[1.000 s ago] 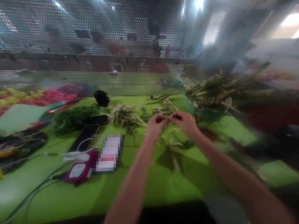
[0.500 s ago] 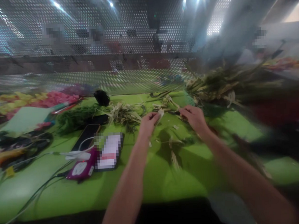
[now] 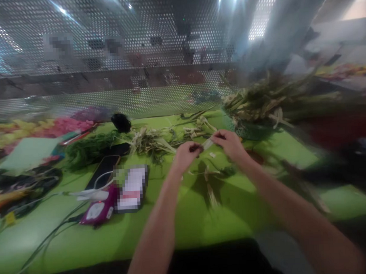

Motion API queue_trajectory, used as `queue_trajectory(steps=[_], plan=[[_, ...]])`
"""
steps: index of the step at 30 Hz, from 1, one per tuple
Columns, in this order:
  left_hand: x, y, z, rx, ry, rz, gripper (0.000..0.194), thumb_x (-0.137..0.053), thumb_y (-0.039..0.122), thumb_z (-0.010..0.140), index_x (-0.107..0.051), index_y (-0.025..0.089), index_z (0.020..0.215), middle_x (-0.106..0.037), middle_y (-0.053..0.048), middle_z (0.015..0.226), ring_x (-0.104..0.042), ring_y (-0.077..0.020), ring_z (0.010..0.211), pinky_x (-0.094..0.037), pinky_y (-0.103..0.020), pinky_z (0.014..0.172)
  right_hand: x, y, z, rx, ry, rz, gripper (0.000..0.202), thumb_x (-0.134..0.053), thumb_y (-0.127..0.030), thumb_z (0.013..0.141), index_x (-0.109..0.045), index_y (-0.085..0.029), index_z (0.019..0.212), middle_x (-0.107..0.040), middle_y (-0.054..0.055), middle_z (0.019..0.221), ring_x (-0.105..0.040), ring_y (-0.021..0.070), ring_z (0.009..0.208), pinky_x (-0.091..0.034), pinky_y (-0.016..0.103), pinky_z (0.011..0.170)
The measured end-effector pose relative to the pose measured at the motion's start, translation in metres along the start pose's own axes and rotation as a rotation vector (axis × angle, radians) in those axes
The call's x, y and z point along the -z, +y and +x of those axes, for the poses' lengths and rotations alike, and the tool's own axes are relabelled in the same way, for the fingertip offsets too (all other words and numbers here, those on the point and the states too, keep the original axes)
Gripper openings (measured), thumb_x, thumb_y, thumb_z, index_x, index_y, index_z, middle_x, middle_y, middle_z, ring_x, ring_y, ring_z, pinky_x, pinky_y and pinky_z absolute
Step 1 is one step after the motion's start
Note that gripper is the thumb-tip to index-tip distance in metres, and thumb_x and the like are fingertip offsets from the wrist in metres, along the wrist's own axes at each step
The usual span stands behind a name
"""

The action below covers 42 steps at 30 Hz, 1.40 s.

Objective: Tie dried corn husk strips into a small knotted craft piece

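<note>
Between my two hands a short pale strip [image 3: 207, 143], perhaps a piece of dried husk, is stretched over the green table [image 3: 234, 199]. My left hand [image 3: 186, 156] is closed, pinching its left end. The other end sits in the fingertips of my right hand [image 3: 229, 144], also closed. Just behind the hands lie pale cut stalks [image 3: 194, 132]. A tied bundle of dry fibres [image 3: 213, 194] lies in front of them, in shadow. To the left of my left hand is a heap of dried husks [image 3: 148, 141].
A green basket [image 3: 241, 128] of dry stalks [image 3: 260, 101] stands at the back right. On the left lie a lit phone [image 3: 133, 187], a dark phone [image 3: 104, 170], a purple power bank [image 3: 98, 209] with cables, green netting [image 3: 88, 149] and pink ruffled material [image 3: 70, 126]. A perforated screen [image 3: 157, 97] rises behind.
My right hand has come left, and now grips the pale strip together with my left hand. Earlier only the left hand held a pale piece. The view has shifted slightly.
</note>
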State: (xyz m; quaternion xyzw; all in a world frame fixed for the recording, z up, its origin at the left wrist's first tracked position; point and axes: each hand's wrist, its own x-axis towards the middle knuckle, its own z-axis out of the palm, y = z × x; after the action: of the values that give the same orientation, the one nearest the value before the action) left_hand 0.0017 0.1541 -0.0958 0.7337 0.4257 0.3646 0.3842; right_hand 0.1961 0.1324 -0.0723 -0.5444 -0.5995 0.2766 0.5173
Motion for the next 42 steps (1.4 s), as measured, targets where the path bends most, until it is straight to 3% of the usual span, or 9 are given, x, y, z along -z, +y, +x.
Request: queue_trajectory(steps=[4, 12, 18, 22, 29, 32, 36, 39, 42], plan=[[0.009, -0.006, 0.003, 0.008, 0.093, 0.102, 0.015, -0.064, 0.024, 0.075, -0.073, 0.017, 0.085, -0.070, -0.003, 0.079, -0.059, -0.0157, 0.072, -0.044, -0.028, 0.071, 0.006, 0.002, 0.007, -0.119, 0.098, 0.215, 0.019, -0.073, -0.037, 0.065, -0.064, -0.020, 0.067, -0.057, -0.002, 0.059, -0.048, 0.0111, 0.055, -0.039, 0.025, 0.055], [0.032, -0.018, 0.007, 0.090, 0.350, -0.132, 0.014, -0.071, 0.025, 0.068, -0.073, 0.016, 0.079, -0.065, 0.000, 0.065, -0.053, -0.0127, 0.061, -0.040, -0.025, 0.061, 0.015, 0.002, 0.011, -0.152, 0.140, 0.326, 0.021, -0.076, -0.035, 0.059, -0.065, -0.019, 0.068, -0.060, -0.002, 0.060, -0.046, 0.0090, 0.052, -0.039, 0.024, 0.051], [0.035, -0.018, 0.011, 0.068, 0.722, -0.650, 0.035, -0.077, 0.038, 0.067, -0.064, 0.017, 0.092, -0.066, 0.000, 0.077, -0.061, -0.0103, 0.065, -0.048, -0.024, 0.068, 0.009, 0.005, 0.009, -0.199, 0.108, 0.394, 0.026, -0.082, -0.036, 0.055, -0.066, -0.019, 0.066, -0.058, -0.004, 0.057, -0.044, 0.0077, 0.050, -0.038, 0.023, 0.050], [0.023, -0.013, 0.010, 0.168, 0.611, -0.969, 0.041, -0.065, 0.051, 0.079, -0.055, 0.019, 0.101, -0.068, -0.004, 0.086, -0.068, -0.0140, 0.073, -0.052, -0.026, 0.067, 0.000, 0.008, 0.006, -0.257, 0.132, 0.524, 0.031, -0.085, -0.033, 0.051, -0.065, -0.018, 0.069, -0.060, -0.004, 0.059, -0.045, 0.0064, 0.048, -0.037, 0.021, 0.048], [0.000, -0.011, 0.006, 0.430, 0.659, -0.706, 0.020, -0.066, 0.020, 0.077, -0.056, 0.020, 0.094, -0.066, -0.005, 0.098, -0.066, -0.0137, 0.081, -0.052, -0.024, 0.063, -0.006, 0.010, 0.004, -0.290, 0.234, 0.809, 0.035, -0.087, -0.025, 0.051, -0.060, -0.019, 0.074, -0.063, -0.003, 0.065, -0.057, 0.0099, 0.057, -0.046, 0.023, 0.056], [-0.012, 0.001, 0.001, 0.398, 0.458, -0.676, 0.023, -0.069, 0.026, 0.076, -0.060, 0.019, 0.096, -0.067, -0.006, 0.096, -0.066, -0.0156, 0.081, -0.051, -0.027, 0.067, -0.010, 0.008, 0.003, -0.276, 0.258, 0.833, 0.035, -0.086, -0.026, 0.051, -0.058, -0.020, 0.072, -0.061, -0.003, 0.065, -0.056, 0.0104, 0.058, -0.045, 0.024, 0.056], [-0.032, 0.019, -0.007, 0.193, 0.110, -0.583, 0.031, -0.069, 0.038, 0.078, -0.067, 0.018, 0.101, -0.071, -0.009, 0.101, -0.065, -0.0197, 0.091, -0.049, -0.032, 0.078, -0.021, 0.004, -0.006, -0.248, 0.255, 0.647, 0.035, -0.085, -0.032, 0.053, -0.056, -0.020, 0.066, -0.051, -0.007, 0.056, -0.044, 0.0082, 0.050, -0.036, 0.024, 0.051], [-0.038, 0.023, -0.008, 0.122, 0.190, -0.488, 0.028, -0.064, 0.041, 0.082, -0.070, 0.016, 0.093, -0.072, -0.010, 0.094, -0.064, -0.0214, 0.088, -0.048, -0.035, 0.084, -0.031, 0.001, -0.016, -0.198, 0.173, 0.500, 0.032, -0.084, -0.036, 0.056, -0.058, -0.019, 0.066, -0.053, -0.005, 0.057, -0.045, 0.0093, 0.053, -0.037, 0.025, 0.053], [-0.034, 0.017, -0.006, 0.189, 0.328, -0.533, 0.028, -0.060, 0.040, 0.083, -0.068, 0.014, 0.084, -0.070, -0.009, 0.086, -0.063, -0.0197, 0.078, -0.050, -0.035, 0.078, -0.036, 0.000, -0.022, -0.154, 0.016, 0.392, 0.032, -0.083, -0.038, 0.057, -0.059, -0.019, 0.065, -0.055, -0.005, 0.058, -0.046, 0.0103, 0.054, -0.039, 0.025, 0.055]])
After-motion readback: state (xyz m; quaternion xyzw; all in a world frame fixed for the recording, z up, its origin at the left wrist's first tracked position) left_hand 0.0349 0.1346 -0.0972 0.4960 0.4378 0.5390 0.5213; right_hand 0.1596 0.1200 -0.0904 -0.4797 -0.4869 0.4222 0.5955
